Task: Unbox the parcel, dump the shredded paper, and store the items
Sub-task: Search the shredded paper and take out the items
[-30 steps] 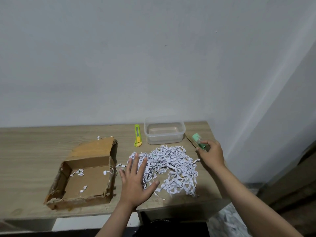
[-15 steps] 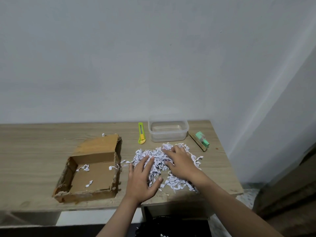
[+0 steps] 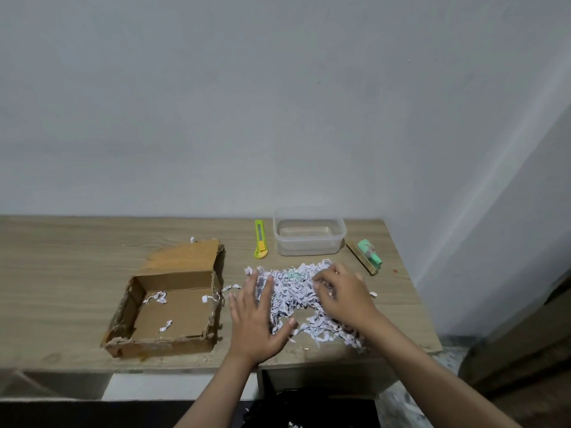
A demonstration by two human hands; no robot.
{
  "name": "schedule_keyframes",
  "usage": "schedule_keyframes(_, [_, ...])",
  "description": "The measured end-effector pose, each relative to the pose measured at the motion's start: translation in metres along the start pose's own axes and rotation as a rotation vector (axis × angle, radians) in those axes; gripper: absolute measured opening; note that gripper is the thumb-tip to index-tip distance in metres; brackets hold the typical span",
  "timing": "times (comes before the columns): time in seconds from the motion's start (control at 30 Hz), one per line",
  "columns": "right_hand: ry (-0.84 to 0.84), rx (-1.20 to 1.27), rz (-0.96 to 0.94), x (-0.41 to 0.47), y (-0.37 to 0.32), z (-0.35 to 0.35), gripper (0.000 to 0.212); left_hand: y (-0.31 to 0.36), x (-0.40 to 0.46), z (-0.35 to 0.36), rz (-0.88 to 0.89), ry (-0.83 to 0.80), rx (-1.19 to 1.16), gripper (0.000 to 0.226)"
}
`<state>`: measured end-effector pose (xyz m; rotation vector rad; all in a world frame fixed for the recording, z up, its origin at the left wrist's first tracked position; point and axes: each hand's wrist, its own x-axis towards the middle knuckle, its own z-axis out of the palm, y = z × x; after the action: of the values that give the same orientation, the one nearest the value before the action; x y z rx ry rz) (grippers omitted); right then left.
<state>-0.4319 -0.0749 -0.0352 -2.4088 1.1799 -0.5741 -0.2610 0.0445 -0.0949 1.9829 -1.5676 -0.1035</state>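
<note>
A pile of shredded paper (image 3: 296, 291) lies on the wooden counter (image 3: 61, 267), right of the open box (image 3: 173, 307) and in front of the tub (image 3: 309, 231). Both hands are in the pile. The left hand (image 3: 258, 321) lies flat on its left edge, fingers (image 3: 267, 288) spread wide and pointing away, thumb out to the right on the shreds; it holds nothing. The right hand (image 3: 344, 296) rests on the right part of the pile with its fingers curled down into the paper; whether they grip anything under there cannot be told. A bit of pale green (image 3: 293, 275) shows among the shreds near the far middle of the pile, too small to name.

The box sits with its lid flap folded back toward the wall; a few stray strips (image 3: 156, 297) lie on its floor. The yellow-green cutter (image 3: 260, 239) lies just left of the clear tub, which stands upright near the wall. Right of the tub, a thin brown bar (image 3: 361, 258) lies at a slant with a small green item (image 3: 370, 254) against it, near the counter's right edge.
</note>
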Motion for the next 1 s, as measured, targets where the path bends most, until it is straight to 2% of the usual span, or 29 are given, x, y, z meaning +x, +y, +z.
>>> schedule_keyframes(0.1, [0.126, 0.006, -0.016, 0.016, -0.003, -0.001, 0.02, 0.0, 0.003, 0.0, -0.007, -0.057, 0.009, 0.084])
schedule_keyframes(0.23, [-0.023, 0.0, -0.091, 0.037, -0.013, 0.008, 0.028, 0.0, 0.005, 0.0, 0.017, -0.12, -0.006, 0.072])
schedule_keyframes(0.37, [-0.159, -0.011, -0.074, 0.047, -0.016, 0.018, 0.022, -0.002, 0.007, 0.003, 0.021, -0.15, 0.015, 0.072])
schedule_keyframes(0.57, [-0.139, -0.101, 0.035, 0.045, -0.004, 0.021, 0.02, -0.004, 0.008, 0.005, -0.002, -0.138, 0.019, 0.074])
schedule_keyframes(0.73, [-0.098, -0.071, 0.014, 0.051, -0.004, 0.024, 0.022, -0.003, 0.009, 0.004, -0.008, -0.143, 0.013, 0.072])
schedule_keyframes(1.0, [-0.292, -0.059, -0.028, 0.068, -0.019, 0.033, 0.023, -0.003, 0.009, 0.004, -0.017, -0.15, 0.009, 0.063])
